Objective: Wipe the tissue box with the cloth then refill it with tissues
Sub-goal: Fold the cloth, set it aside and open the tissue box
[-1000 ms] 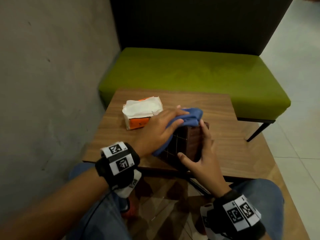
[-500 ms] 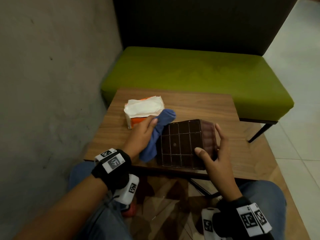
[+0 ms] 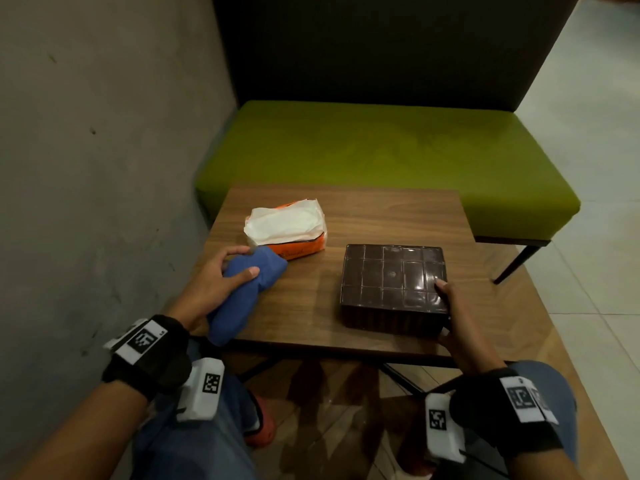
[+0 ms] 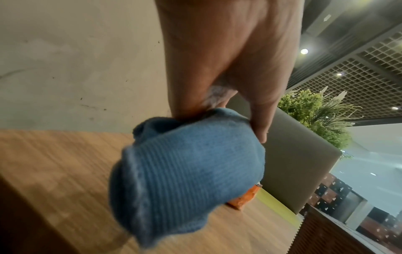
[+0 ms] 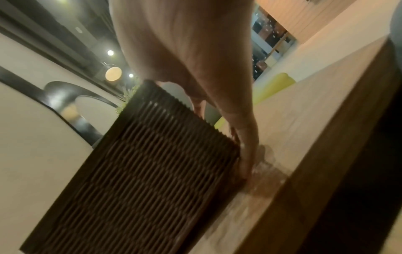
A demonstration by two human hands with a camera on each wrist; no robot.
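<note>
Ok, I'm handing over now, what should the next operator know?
Left hand grips the blue cloth, bunched, at the table's near-left edge.
Right hand holds the brown tissue box's near-right corner; the box sits flat on the table.
The open orange tissue pack lies just beyond the cloth.
Done: cannot tell how much wiping.
Left: put down the cloth, open the box, load tissues.

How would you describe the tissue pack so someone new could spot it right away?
Start at the wooden table in front of the green bench. The tissue pack lies at its far left, just beyond the blue cloth that the left hand holds. It alone is orange, with white tissue showing on top.
</note>
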